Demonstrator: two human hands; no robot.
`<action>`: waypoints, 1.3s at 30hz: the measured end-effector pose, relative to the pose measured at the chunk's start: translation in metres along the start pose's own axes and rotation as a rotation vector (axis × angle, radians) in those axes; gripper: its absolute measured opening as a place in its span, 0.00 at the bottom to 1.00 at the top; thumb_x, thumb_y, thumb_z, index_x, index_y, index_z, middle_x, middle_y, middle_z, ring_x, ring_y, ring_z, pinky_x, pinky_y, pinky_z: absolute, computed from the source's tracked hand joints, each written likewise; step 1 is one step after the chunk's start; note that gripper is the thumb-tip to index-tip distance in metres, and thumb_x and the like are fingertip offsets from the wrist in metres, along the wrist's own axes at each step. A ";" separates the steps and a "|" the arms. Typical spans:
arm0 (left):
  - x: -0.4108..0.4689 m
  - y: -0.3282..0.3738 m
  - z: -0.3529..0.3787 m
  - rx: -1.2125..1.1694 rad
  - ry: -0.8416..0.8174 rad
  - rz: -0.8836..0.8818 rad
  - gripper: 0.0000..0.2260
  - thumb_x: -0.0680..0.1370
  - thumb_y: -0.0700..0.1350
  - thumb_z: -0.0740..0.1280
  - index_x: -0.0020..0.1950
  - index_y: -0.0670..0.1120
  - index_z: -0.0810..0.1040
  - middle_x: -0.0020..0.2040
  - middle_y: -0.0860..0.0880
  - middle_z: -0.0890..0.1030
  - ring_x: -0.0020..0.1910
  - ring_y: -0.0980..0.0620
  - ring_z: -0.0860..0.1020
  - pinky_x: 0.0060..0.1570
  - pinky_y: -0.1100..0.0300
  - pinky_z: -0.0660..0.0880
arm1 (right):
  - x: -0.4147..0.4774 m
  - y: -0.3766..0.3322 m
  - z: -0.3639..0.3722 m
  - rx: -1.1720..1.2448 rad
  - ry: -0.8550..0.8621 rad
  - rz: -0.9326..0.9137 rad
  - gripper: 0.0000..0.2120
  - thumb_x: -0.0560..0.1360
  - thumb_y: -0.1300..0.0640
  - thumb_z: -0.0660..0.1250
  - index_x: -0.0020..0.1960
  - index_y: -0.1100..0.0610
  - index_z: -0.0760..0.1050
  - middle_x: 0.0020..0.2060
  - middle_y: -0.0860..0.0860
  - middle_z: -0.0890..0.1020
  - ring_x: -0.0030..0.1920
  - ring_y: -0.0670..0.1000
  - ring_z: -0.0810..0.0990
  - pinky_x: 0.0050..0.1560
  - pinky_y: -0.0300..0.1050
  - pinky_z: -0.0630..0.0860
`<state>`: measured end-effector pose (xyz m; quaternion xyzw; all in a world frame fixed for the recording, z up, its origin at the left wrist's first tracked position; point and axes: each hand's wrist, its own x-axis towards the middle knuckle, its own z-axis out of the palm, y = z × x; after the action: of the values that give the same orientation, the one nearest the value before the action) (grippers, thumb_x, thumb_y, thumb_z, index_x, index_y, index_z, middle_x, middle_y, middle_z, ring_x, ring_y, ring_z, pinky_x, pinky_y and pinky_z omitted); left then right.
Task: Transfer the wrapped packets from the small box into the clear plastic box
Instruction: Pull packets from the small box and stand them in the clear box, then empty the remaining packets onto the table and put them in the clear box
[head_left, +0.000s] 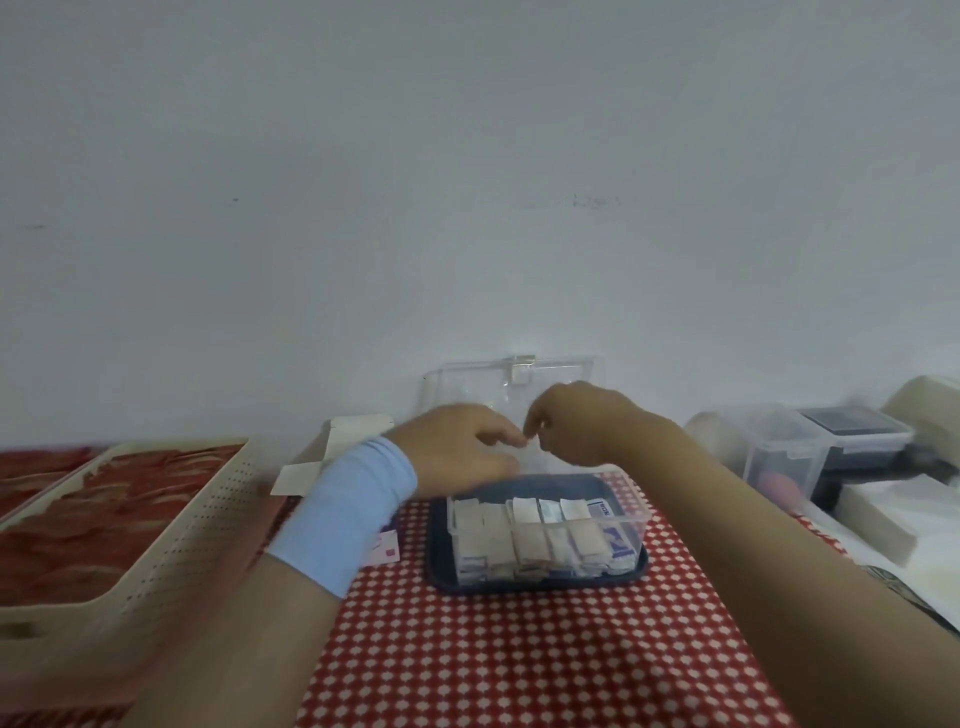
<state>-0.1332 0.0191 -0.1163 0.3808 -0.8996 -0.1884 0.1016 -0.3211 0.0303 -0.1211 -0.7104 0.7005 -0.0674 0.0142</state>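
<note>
Wrapped packets (540, 535), upright in clear plastic box (635, 501)

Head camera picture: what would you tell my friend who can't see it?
A left hand and right hand meet fingertips over a clear plastic box holding rows of white wrapped packets, on a dark blue tray. Anything they hold is blurred.

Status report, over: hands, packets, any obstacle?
Left hand and right hand meet above clear plastic box; grip blurred. Wrapped packets stacked inside. No obstacle seen.
</note>
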 end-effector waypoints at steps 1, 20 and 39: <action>-0.005 -0.011 -0.009 -0.046 0.087 -0.024 0.15 0.78 0.52 0.65 0.65 0.56 0.79 0.64 0.57 0.78 0.61 0.58 0.75 0.66 0.56 0.71 | 0.001 -0.009 -0.005 0.058 0.060 -0.016 0.15 0.79 0.58 0.61 0.58 0.45 0.81 0.59 0.45 0.81 0.58 0.50 0.79 0.53 0.44 0.75; -0.069 -0.158 -0.007 -0.145 0.245 -0.356 0.29 0.76 0.60 0.69 0.75 0.57 0.67 0.69 0.56 0.76 0.59 0.60 0.75 0.54 0.67 0.70 | 0.066 -0.153 0.044 -0.125 -0.138 -0.310 0.12 0.76 0.57 0.70 0.58 0.47 0.83 0.50 0.47 0.83 0.46 0.50 0.80 0.48 0.42 0.78; -0.097 -0.117 -0.016 -0.101 0.371 -0.251 0.37 0.57 0.64 0.76 0.63 0.72 0.64 0.63 0.67 0.74 0.49 0.57 0.80 0.51 0.57 0.80 | 0.008 -0.148 0.013 0.224 -0.236 -0.388 0.12 0.78 0.54 0.68 0.61 0.47 0.82 0.43 0.37 0.81 0.42 0.37 0.79 0.44 0.34 0.74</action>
<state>0.0144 0.0107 -0.1545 0.5123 -0.8004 -0.1710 0.2601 -0.1724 0.0243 -0.1161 -0.8286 0.5325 -0.0626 0.1612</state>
